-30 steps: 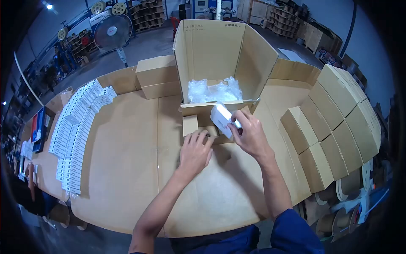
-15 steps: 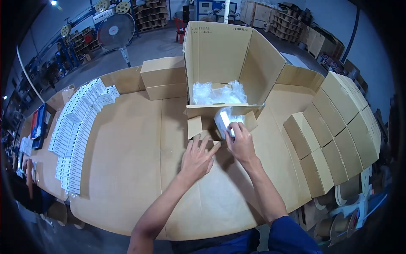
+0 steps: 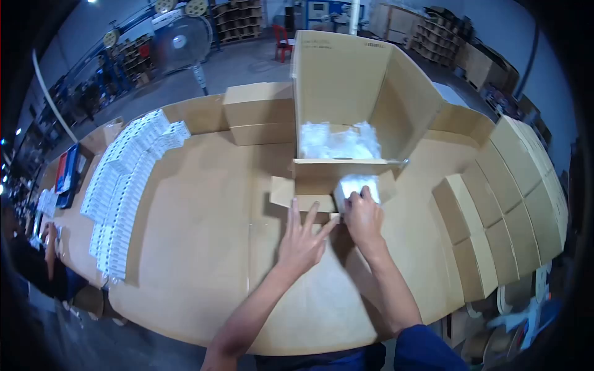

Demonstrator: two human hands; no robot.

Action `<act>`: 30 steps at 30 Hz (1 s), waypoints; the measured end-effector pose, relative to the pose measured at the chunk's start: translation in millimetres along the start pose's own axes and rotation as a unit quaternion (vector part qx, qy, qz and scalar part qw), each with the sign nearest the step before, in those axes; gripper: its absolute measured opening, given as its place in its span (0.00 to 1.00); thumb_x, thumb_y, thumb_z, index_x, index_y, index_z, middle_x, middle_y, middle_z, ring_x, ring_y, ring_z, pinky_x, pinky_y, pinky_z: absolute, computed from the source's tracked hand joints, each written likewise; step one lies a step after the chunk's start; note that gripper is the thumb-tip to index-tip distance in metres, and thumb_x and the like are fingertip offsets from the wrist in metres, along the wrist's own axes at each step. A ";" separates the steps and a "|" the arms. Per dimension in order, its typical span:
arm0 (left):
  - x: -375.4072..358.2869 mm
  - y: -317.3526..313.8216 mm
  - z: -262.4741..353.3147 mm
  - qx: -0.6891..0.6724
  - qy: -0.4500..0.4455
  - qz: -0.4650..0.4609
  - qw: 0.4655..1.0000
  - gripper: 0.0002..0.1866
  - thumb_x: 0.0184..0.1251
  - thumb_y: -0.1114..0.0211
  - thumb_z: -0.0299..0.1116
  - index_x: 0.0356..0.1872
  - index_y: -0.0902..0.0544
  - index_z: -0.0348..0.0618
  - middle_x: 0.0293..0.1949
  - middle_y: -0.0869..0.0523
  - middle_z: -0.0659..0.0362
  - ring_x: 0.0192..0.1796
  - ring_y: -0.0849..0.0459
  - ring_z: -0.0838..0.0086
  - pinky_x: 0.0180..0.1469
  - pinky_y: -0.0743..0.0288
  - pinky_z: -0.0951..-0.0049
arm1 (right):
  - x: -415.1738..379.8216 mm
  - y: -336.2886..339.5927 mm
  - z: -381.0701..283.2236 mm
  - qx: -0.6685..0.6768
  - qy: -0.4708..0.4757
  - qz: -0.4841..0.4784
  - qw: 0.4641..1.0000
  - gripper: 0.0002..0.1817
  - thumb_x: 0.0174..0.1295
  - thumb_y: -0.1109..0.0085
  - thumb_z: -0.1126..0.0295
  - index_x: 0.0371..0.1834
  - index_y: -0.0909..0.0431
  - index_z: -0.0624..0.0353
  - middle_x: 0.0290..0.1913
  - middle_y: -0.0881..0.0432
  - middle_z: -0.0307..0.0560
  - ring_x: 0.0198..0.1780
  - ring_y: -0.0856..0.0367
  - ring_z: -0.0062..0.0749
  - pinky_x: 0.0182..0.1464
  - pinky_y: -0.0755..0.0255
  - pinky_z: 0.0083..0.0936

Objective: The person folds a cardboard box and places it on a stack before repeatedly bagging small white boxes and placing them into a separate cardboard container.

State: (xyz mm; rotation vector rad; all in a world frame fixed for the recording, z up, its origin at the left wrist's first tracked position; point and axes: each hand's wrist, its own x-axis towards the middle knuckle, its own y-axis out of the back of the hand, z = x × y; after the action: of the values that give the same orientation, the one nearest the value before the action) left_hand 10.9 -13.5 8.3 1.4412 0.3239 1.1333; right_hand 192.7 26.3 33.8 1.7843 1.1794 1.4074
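Observation:
A small open carton (image 3: 282, 192) stands with its flaps spread, right in front of the tall box. My right hand (image 3: 364, 222) grips a white pack in clear plastic wrap (image 3: 357, 182) by its near top, at the right side of the carton opening. The pack sits partly inside, and its lower part is hidden. My left hand (image 3: 301, 244) has its fingers spread over the carton's near flap. Inside the tall open cardboard box (image 3: 343, 80) lie several clear plastic-wrapped packs (image 3: 340, 141).
Rows of small white boxes (image 3: 124, 191) line the left of the cardboard-covered table (image 3: 198, 247). Closed brown cartons (image 3: 492, 204) are stacked at right, and more (image 3: 258, 111) stand behind. A blue tray (image 3: 71, 176) and another person's hand (image 3: 51, 234) are far left.
My right hand has lowered the wrapped pack into the right side of the carton. My left fingers remain spread at the front flap. The whole view has shifted slightly.

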 end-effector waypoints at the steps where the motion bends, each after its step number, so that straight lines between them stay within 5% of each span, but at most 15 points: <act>1: -0.8 -6.9 -1.3 -0.001 -0.001 0.016 1.000 0.36 0.60 0.30 0.33 0.74 0.23 0.65 0.76 0.32 0.41 0.78 0.45 0.22 0.80 0.48 0.32 | 1.6 0.9 2.5 0.005 -0.011 -0.010 1.000 0.09 0.64 0.36 0.69 0.35 0.13 0.65 0.47 0.17 0.62 0.33 0.12 0.61 0.35 0.18 0.53; 7: -11.1 0.1 -5.0 0.025 -0.016 0.010 1.000 0.44 0.64 0.29 0.39 0.82 0.37 0.60 0.81 0.39 0.44 0.83 0.46 0.38 0.79 0.44 0.34 | -4.9 25.4 -3.3 0.035 -0.009 -0.063 0.997 0.14 0.73 0.42 0.66 0.43 0.10 0.64 0.57 0.18 0.57 0.48 0.13 0.58 0.51 0.20 0.50; 12: -52.3 39.9 -32.2 0.023 0.034 0.041 0.998 0.41 0.67 0.30 0.39 0.81 0.35 0.57 0.80 0.37 0.47 0.84 0.45 0.46 0.80 0.44 0.38 | -7.0 29.9 -7.8 0.030 -0.033 -0.127 0.991 0.17 0.75 0.43 0.65 0.56 0.14 0.66 0.72 0.28 0.66 0.67 0.23 0.63 0.68 0.29 0.47; 14: -73.9 60.8 -59.7 0.040 0.066 0.054 0.996 0.37 0.67 0.30 0.39 0.78 0.30 0.55 0.78 0.34 0.49 0.84 0.43 0.47 0.80 0.44 0.38 | -7.2 21.1 0.3 -0.026 -0.006 -0.113 0.993 0.19 0.75 0.43 0.65 0.61 0.17 0.66 0.76 0.32 0.67 0.70 0.26 0.63 0.71 0.30 0.46; 16: -106.3 86.4 -86.9 0.061 0.099 0.065 0.991 0.33 0.67 0.31 0.39 0.74 0.26 0.53 0.77 0.32 0.49 0.83 0.43 0.48 0.80 0.44 0.38 | -4.1 8.5 3.8 0.002 0.032 0.016 0.999 0.21 0.75 0.43 0.66 0.66 0.21 0.64 0.75 0.32 0.65 0.70 0.26 0.62 0.70 0.30 0.47; 19: -149.4 129.5 -133.4 0.126 0.163 0.065 0.976 0.29 0.66 0.31 0.39 0.69 0.22 0.51 0.74 0.30 0.49 0.83 0.41 0.48 0.81 0.44 0.40 | 13.4 24.0 -59.1 0.094 0.094 0.063 0.989 0.22 0.74 0.42 0.69 0.68 0.24 0.63 0.73 0.30 0.62 0.68 0.25 0.58 0.68 0.30 0.46; 21: -176.7 158.1 -167.2 0.160 0.196 0.062 0.966 0.27 0.66 0.31 0.40 0.67 0.21 0.50 0.73 0.29 0.50 0.83 0.41 0.49 0.82 0.46 0.41 | 22.8 27.7 -123.7 0.226 0.093 -0.035 0.969 0.20 0.70 0.41 0.73 0.65 0.24 0.63 0.70 0.28 0.61 0.67 0.26 0.55 0.66 0.31 0.45; 23: -195.8 184.0 -198.4 0.193 0.223 0.049 0.954 0.27 0.66 0.31 0.40 0.66 0.21 0.49 0.72 0.29 0.50 0.83 0.42 0.50 0.82 0.46 0.42 | 32.0 23.4 -171.6 0.255 0.139 -0.100 0.952 0.20 0.69 0.41 0.75 0.64 0.24 0.63 0.69 0.28 0.60 0.67 0.25 0.55 0.65 0.31 0.44; 24: -201.7 196.1 -211.3 0.199 0.233 0.049 0.951 0.26 0.65 0.31 0.40 0.65 0.20 0.49 0.72 0.29 0.50 0.82 0.42 0.50 0.82 0.46 0.41 | 37.3 7.7 -191.1 0.245 0.239 -0.060 0.938 0.21 0.66 0.39 0.76 0.63 0.24 0.62 0.67 0.26 0.59 0.66 0.24 0.56 0.65 0.29 0.44; 30: -221.3 236.4 -287.8 0.236 0.258 0.084 0.933 0.27 0.62 0.29 0.37 0.63 0.21 0.44 0.71 0.28 0.49 0.81 0.40 0.50 0.82 0.45 0.42 | 71.1 -58.2 -317.2 0.281 0.353 -0.175 0.875 0.22 0.64 0.35 0.75 0.61 0.24 0.62 0.67 0.25 0.61 0.67 0.25 0.60 0.69 0.28 0.46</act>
State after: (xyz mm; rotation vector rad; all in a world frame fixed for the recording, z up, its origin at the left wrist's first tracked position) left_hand -415.6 -65.3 63.8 1.5825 0.9055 1.6522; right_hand -123.3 89.5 105.7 1.2629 2.3628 1.6421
